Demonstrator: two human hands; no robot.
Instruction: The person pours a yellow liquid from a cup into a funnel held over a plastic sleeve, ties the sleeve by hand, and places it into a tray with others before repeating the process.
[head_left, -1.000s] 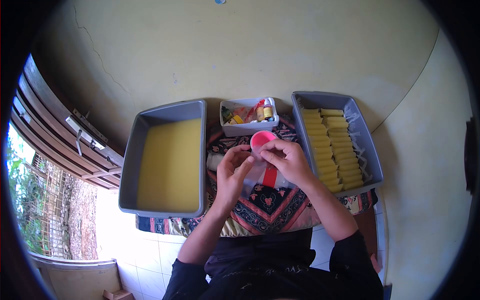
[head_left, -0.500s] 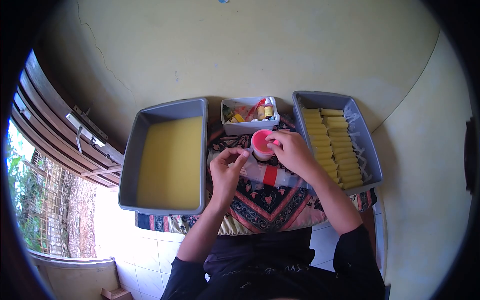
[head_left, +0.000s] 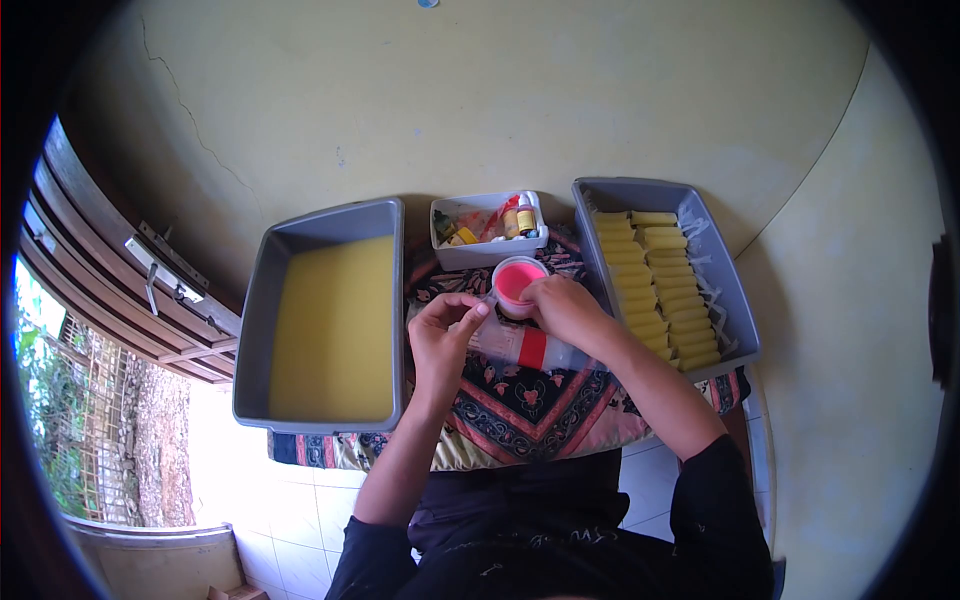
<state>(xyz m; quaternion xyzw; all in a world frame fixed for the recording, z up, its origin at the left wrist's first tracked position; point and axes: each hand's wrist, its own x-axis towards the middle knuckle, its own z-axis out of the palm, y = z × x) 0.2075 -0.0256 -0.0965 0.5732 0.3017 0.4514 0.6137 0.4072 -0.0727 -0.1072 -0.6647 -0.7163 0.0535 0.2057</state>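
My left hand (head_left: 443, 338) is closed in a pinch, thumb against forefinger, on the edge of a clear plastic bag (head_left: 487, 306). A small white cup with a pink inside (head_left: 512, 280) stands just ahead of it. My right hand (head_left: 565, 308) reaches over the cup's right side, fingers curled and tips partly hidden at the rim. I cannot make out what those fingers hold. Below both hands, a bundle of clear plastic with a red band (head_left: 533, 350) lies across the patterned cloth (head_left: 530, 400).
A grey tub of yellow liquid (head_left: 398, 330) stands at left. Another grey tub (head_left: 745, 325) at right bears rows of yellow filled tubes (head_left: 690, 300). Behind the cup, a white box (head_left: 490, 254) contains small bottles (head_left: 526, 218) and packets. The wall rises behind.
My right fingers have lowered from above the cup to its right rim, covering part of it. The left hand keeps its pinch. The whole view has shifted slightly.
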